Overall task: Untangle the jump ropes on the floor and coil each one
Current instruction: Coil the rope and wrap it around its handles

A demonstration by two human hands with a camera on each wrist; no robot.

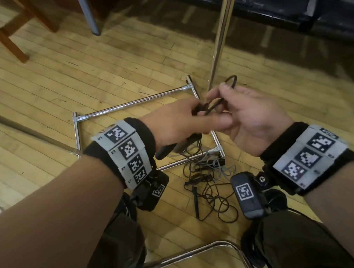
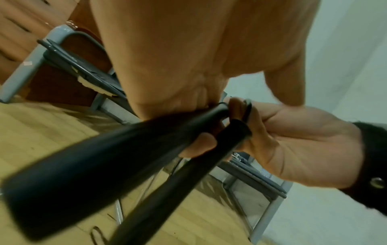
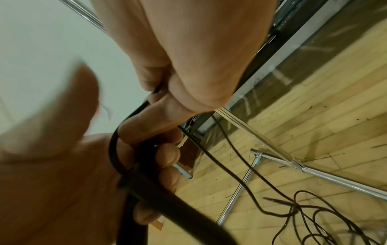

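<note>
My knees are at the bottom, with the shiny chair bar between them. My two arms reach out over the floor.

My left hand is wrapped tight around two black handles of a jump rope. The handles stick down out of my fist. My right hand is touching my left hand. Its fingers pinch the thin black rope, and a small loop of rope pokes up above my fingertips.

Below my hands, the other ropes lie in a messy pile on the wood floor. They are dark and gray, all mixed up, with a black handle beside them. The pile lies across one corner of a square metal frame that rests flat on the floor. A shiny pole goes up from the frame.

Farther back I see brown wooden legs and a gray leg.
</note>
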